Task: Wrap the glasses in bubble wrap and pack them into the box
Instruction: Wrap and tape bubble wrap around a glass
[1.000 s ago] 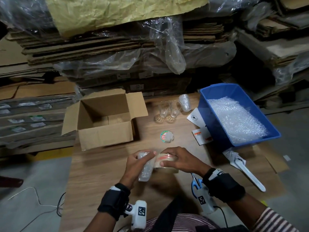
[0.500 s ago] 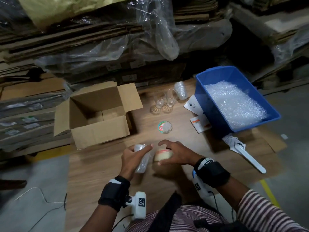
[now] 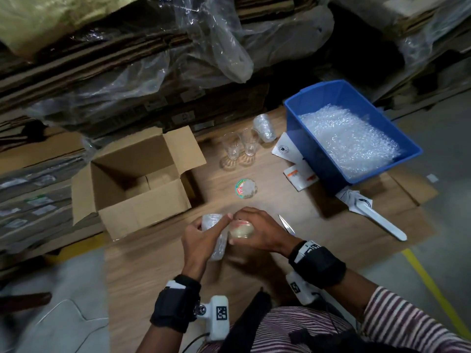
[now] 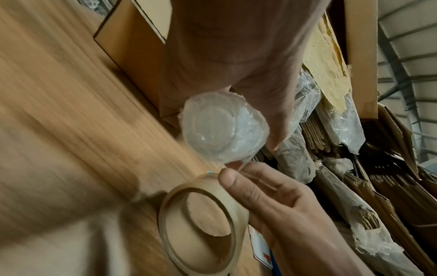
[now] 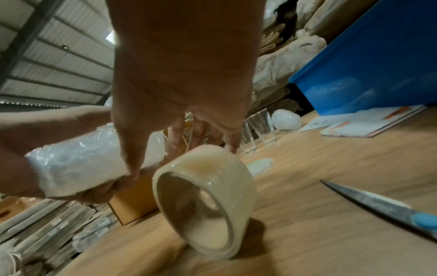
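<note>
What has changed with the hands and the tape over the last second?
The right hand has brought the tape roll in against the wrapped glass, which the left hand still grips. Both hands kept their holds; the cardboard box and bare glasses haven't moved.

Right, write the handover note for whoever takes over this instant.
Left hand: grips a wrapped glass, held above the table.
Right hand: holds the tape roll against the wrap, roll edge on the table.
Box: open; no glass visible inside.
Another wrapped glass lies by the blue bin, which holds bubble wrap.
Two bare glasses stand behind the box.
Scissors lie right of the roll.
Left: tape this wrap, wrap the bare two, pack all.
</note>
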Motion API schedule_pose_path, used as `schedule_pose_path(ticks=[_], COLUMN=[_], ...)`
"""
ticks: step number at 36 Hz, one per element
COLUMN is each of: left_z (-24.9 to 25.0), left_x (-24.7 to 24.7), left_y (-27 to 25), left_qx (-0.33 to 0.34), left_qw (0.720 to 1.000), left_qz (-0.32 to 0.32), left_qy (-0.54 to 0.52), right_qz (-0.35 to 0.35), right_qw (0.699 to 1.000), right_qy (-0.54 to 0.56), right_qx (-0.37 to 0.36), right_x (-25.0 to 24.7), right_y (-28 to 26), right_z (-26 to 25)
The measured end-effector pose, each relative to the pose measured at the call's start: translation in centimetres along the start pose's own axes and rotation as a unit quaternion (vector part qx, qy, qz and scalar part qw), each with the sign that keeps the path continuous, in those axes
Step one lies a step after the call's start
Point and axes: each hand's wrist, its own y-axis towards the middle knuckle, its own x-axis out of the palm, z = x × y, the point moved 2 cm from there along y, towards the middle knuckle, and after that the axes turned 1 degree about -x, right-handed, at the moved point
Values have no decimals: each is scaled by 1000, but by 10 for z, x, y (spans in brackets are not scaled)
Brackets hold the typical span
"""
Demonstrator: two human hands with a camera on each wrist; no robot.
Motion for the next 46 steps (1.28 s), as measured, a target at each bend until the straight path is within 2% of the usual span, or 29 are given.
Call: schedule_pose_path(ticks=[9, 14, 21, 26, 29, 33, 35, 46], left_z=[-3, -4, -9, -10, -11, -13, -13, -19], left_x=[-1, 1, 3, 6, 7, 9, 8, 13], left_y=[5, 1, 2, 3, 4, 4, 4, 8], left_qx=[21, 30, 24, -2, -16, -20, -25, -48], left_qw=[999, 999, 1000, 1000, 999, 999, 998, 992], left_qz=[8, 7, 6, 13, 17, 11, 13, -25], left_qy=[30, 35, 18, -8, -26, -42, -50, -115], right_qz=[36, 55, 42, 27, 49, -34, -53, -11], right_qw=[999, 996, 999, 1000, 998, 997, 995, 996], right_qy=[-13, -2, -24, -6, -6, -10, -21, -1], right_qx=[4, 63, 9, 11, 35, 70, 83, 83], right_x=[7, 14, 9, 8, 5, 4, 1, -19], right_y=[0, 3, 9, 9, 4, 1, -1, 2], right_z=[0, 8, 1, 0, 0, 11, 15, 27])
